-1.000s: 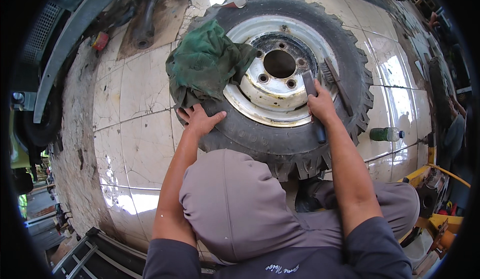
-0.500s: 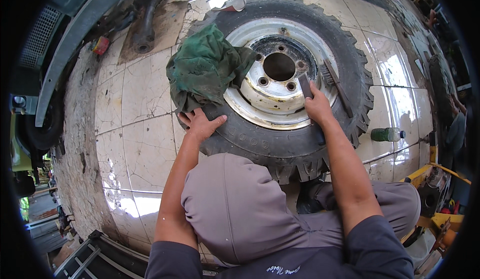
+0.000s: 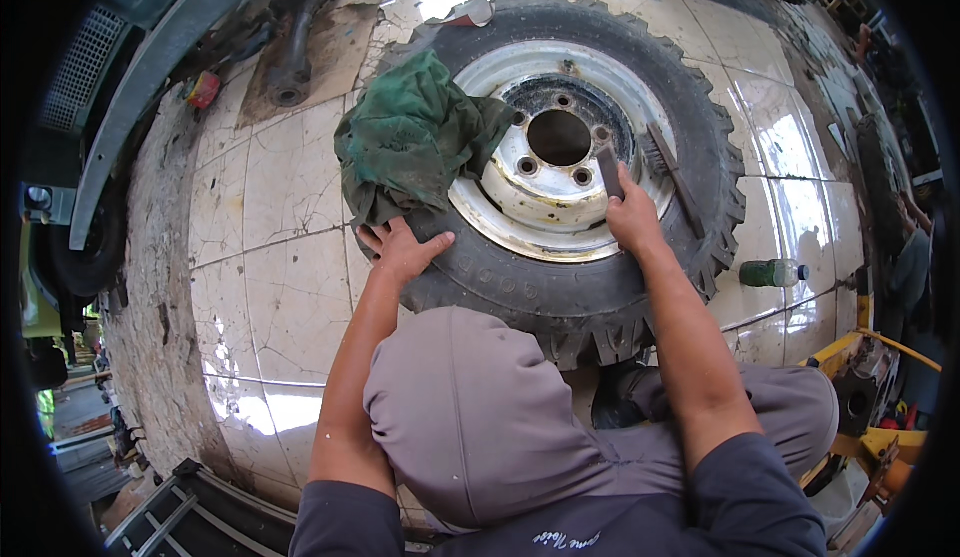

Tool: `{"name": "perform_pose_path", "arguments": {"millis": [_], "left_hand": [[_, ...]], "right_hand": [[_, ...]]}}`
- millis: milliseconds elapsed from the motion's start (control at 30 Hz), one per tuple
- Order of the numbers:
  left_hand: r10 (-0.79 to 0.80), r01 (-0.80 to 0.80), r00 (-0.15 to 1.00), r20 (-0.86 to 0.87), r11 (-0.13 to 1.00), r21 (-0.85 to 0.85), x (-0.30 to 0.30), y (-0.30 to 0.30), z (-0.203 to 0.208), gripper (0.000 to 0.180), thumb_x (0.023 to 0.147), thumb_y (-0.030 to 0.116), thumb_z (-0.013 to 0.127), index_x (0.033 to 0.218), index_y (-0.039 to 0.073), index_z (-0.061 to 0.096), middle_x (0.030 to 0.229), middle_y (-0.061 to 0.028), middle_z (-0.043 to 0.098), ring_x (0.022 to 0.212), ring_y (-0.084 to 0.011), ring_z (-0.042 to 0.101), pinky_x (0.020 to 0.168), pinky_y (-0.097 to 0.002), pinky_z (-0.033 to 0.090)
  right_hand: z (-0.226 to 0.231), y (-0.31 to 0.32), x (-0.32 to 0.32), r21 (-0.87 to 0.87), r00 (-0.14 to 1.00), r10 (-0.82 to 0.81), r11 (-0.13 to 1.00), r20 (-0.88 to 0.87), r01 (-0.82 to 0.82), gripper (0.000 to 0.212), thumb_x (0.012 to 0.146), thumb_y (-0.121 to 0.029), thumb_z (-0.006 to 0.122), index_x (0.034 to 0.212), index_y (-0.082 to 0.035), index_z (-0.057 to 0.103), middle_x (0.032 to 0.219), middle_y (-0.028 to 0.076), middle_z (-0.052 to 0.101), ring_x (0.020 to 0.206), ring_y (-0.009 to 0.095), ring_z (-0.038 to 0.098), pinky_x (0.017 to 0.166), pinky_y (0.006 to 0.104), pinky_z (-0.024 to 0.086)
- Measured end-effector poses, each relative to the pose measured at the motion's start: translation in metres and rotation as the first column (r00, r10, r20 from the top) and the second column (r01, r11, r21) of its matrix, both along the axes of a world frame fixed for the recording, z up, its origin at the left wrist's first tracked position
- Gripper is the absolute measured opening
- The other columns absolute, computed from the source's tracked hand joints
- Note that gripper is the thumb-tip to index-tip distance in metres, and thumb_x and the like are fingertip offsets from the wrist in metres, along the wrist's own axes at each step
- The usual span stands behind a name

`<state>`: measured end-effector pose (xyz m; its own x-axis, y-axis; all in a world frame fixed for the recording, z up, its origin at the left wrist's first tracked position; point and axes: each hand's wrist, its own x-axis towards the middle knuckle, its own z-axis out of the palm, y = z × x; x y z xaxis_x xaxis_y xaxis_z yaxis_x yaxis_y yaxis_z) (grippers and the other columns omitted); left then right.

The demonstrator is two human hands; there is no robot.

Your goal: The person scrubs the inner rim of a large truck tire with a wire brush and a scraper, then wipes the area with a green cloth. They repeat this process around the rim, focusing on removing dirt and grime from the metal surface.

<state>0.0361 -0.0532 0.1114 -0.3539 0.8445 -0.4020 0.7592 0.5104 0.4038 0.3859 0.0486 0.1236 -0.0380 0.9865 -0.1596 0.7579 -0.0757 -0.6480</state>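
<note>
A wheel lies flat on the tiled floor, its black knobby tire [image 3: 520, 292] around a worn white steel rim [image 3: 553, 215]. Over the rim my right hand [image 3: 636, 215] is closed round a flat, dark strip-shaped tool [image 3: 608, 173]; its far end points at the wheel's hub, and its exact kind does not show. My left hand [image 3: 405, 249] rests with fingers spread on the tire's near left sidewall. Just beyond those fingers a bunched green cloth [image 3: 415, 132] covers part of the tire and rim. To the right, a wire brush [image 3: 678, 179] lies across rim and tire.
A green bottle [image 3: 772, 273] lies on the floor right of the tire. A grey scrap of sheet [image 3: 472, 13] sits on its far edge. Metal parts [image 3: 292, 62] lie on a brown board at far left. A yellow metal frame [image 3: 850, 352] stands at lower right.
My right hand has shifted slightly with the tool, whose lower end no longer shows below the hand. My left hand and the cloth stay put.
</note>
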Motion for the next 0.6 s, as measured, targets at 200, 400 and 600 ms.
{"name": "perform_pose_path", "arguments": {"millis": [200,400,600], "left_hand": [[0.002,-0.002,1.000,-0.014,1.000,-0.022,0.0014,0.0021,-0.0009,0.137,0.067,0.071,0.073,0.151,-0.011,0.002,0.160,-0.0327,-0.002,0.146,-0.0490,-0.018,0.117,-0.0570,-0.012],[0.063,-0.060,0.995,0.071,0.997,-0.047,0.0007,0.0009,-0.0009,0.140,0.065,0.072,0.075,0.154,-0.004,-0.002,0.160,-0.0312,-0.009,0.143,-0.0533,-0.021,0.118,-0.0611,-0.003],[0.060,-0.058,0.997,0.052,0.997,-0.043,0.0020,0.0014,-0.0026,0.140,0.065,0.072,0.075,0.154,-0.001,-0.004,0.160,-0.0306,-0.011,0.144,-0.0523,-0.021,0.117,-0.0608,-0.005]], "right_hand": [[-0.0043,0.0011,0.0050,0.043,0.999,0.016,0.999,0.029,-0.017,0.066,0.084,-0.006,0.051,0.149,-0.004,0.038,0.114,0.034,0.063,0.109,0.043,0.062,0.095,0.0444,0.047],[-0.0020,-0.0006,0.0037,0.005,1.000,-0.002,1.000,0.006,0.002,0.065,0.084,-0.005,0.050,0.148,-0.004,0.039,0.115,0.034,0.063,0.110,0.042,0.063,0.095,0.0429,0.047],[-0.0020,0.0008,0.0058,-0.001,0.999,0.033,0.999,-0.010,-0.033,0.065,0.084,-0.005,0.050,0.149,-0.005,0.039,0.118,0.032,0.062,0.112,0.042,0.062,0.096,0.0426,0.047]]}}
